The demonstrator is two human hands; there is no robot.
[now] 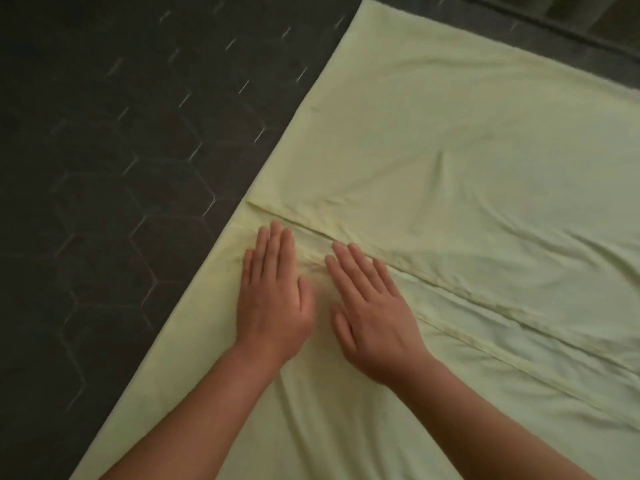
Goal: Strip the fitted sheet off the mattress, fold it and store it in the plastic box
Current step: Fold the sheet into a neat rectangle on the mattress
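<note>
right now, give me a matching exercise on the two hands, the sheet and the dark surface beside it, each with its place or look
Things:
1. left hand
2. right hand
3. sheet
4. dark surface

Place or look:
a. hexagon pattern
b. pale yellow, spread out
c. flat on the sheet, farther from its left edge
d. flat on the sheet, nearer its left edge

Pairs: 1-d, 2-c, 3-b, 4-a

Room lies over the dark quilted surface [121,168] beside the sheet [467,150] (flat, low-creased).
</note>
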